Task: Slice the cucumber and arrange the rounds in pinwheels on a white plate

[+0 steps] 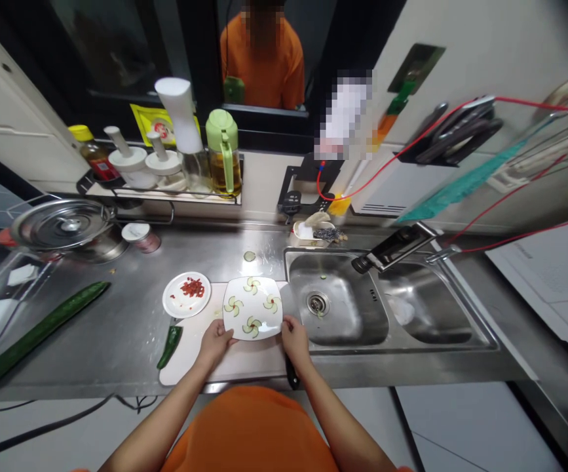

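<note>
Both hands grip a white square plate (253, 305) by its near corners, above a pale cutting board (190, 360). My left hand (216, 344) is closed on the left corner, and my right hand (294, 337) on the right one. Pinwheel-shaped cucumber slices (251, 326) with small red centres decorate the plate. Left of it, a round white plate (173, 303) carries chopped red pieces (192, 287). A short cucumber piece (170, 347) lies at the board's left edge. Under my right hand, a knife's black handle (291, 375) shows; its blade is partly hidden.
A double sink (340, 337) with a black faucet (384, 249) is at the right. A long cucumber (42, 334) and a lidded pot (72, 229) sit on the left counter. Above stands a condiment rack (166, 195) with an oil jug (223, 154). A red cord (386, 160) hangs across the right wall.
</note>
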`<act>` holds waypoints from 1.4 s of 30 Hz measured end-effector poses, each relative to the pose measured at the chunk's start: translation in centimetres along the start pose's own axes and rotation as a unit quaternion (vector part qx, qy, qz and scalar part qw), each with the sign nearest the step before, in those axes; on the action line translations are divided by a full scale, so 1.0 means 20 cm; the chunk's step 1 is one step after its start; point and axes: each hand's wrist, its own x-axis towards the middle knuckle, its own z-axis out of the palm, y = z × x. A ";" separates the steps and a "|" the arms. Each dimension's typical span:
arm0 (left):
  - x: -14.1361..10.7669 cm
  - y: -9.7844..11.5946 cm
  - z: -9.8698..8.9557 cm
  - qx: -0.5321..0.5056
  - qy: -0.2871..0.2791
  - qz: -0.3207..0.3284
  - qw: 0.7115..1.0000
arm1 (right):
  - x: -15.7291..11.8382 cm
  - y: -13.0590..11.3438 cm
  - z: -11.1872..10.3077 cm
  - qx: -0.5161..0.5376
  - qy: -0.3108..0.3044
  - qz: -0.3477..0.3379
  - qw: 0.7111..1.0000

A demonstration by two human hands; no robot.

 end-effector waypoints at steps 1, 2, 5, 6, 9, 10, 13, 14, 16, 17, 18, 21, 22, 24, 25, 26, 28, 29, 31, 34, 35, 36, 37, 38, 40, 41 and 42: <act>-0.01 0.02 0.00 -0.026 -0.006 -0.007 1.000 | 0.00 0.00 0.00 0.037 0.000 0.005 0.999; -0.01 0.04 0.00 -0.049 -0.011 -0.013 0.999 | 0.00 -0.01 0.00 0.078 -0.002 0.011 0.997; -0.04 0.09 0.00 -0.078 -0.018 -0.021 0.997 | -0.01 -0.02 0.02 0.214 -0.013 0.052 0.975; -0.05 0.10 -0.01 -0.081 -0.020 -0.021 0.996 | -0.01 -0.02 0.02 0.258 -0.021 0.073 0.963; -0.08 0.14 -0.01 -0.090 -0.032 -0.026 0.995 | -0.03 -0.05 0.04 0.379 -0.070 0.127 0.914; -0.08 0.15 -0.01 -0.092 -0.038 -0.028 0.995 | -0.04 -0.06 0.05 0.414 -0.095 0.136 0.895; -0.10 0.18 -0.01 -0.098 -0.055 -0.026 0.993 | -0.06 -0.09 0.06 0.495 -0.165 0.144 0.841; -0.11 0.18 -0.01 -0.099 -0.057 -0.025 0.993 | -0.07 -0.10 0.07 0.512 -0.181 0.145 0.827; -0.12 0.19 -0.02 -0.102 -0.060 -0.025 0.993 | -0.08 -0.12 0.08 0.536 -0.194 0.145 0.809; -0.12 0.20 -0.03 -0.104 -0.062 -0.025 0.992 | -0.08 -0.12 0.08 0.544 -0.197 0.144 0.803; -0.13 0.20 -0.03 -0.106 -0.064 -0.026 0.992 | -0.09 -0.12 0.09 0.550 -0.198 0.144 0.799; -0.14 0.22 -0.05 -0.109 -0.071 -0.023 0.991 | -0.10 -0.12 0.10 0.558 -0.199 0.145 0.793; -0.14 0.23 -0.05 -0.108 -0.077 -0.022 0.991 | -0.10 -0.12 0.10 0.558 -0.197 0.145 0.793; -0.15 0.24 -0.07 -0.104 -0.104 -0.019 0.989 | -0.11 -0.13 0.10 0.558 -0.190 0.146 0.795; -0.15 0.25 -0.08 -0.101 -0.122 -0.017 0.987 | -0.11 -0.13 0.10 0.557 -0.188 0.145 0.796; -0.16 0.25 -0.09 -0.093 -0.136 -0.016 0.986 | -0.12 -0.14 0.09 0.557 -0.185 0.143 0.797; -0.16 0.23 -0.12 -0.059 -0.143 -0.003 0.988 | -0.13 -0.15 0.08 0.554 -0.183 0.136 0.801; -0.16 0.20 -0.14 -0.029 -0.133 0.012 0.991 | -0.14 -0.15 0.07 0.551 -0.182 0.133 0.803; -0.15 0.14 -0.18 0.052 -0.099 0.067 0.991 | -0.15 -0.15 0.04 0.545 -0.176 0.127 0.810; -0.13 0.02 -0.24 0.194 -0.094 0.190 0.958 | -0.16 -0.14 -0.01 0.533 -0.161 0.130 0.821; -0.12 -0.02 -0.26 0.227 -0.115 0.230 0.939 | -0.17 -0.13 -0.03 0.529 -0.157 0.132 0.823; -0.11 -0.05 -0.27 0.250 -0.136 0.264 0.922 | -0.18 -0.12 -0.06 0.526 -0.157 0.135 0.825; -0.10 -0.07 -0.28 0.265 -0.153 0.290 0.907 | -0.19 -0.11 -0.10 0.522 -0.159 0.138 0.827; -0.09 -0.09 -0.28 0.276 -0.165 0.309 0.895 | -0.20 -0.10 -0.14 0.516 -0.165 0.143 0.828; -0.08 -0.11 -0.29 0.292 -0.172 0.331 0.881 | -0.22 -0.07 -0.23 0.502 -0.172 0.151 0.834; -0.08 -0.11 -0.29 0.298 -0.172 0.337 0.876 | -0.24 -0.05 -0.28 0.492 -0.178 0.153 0.838; -0.08 -0.12 -0.29 0.303 -0.172 0.342 0.873 | -0.25 -0.03 -0.33 0.478 -0.186 0.156 0.844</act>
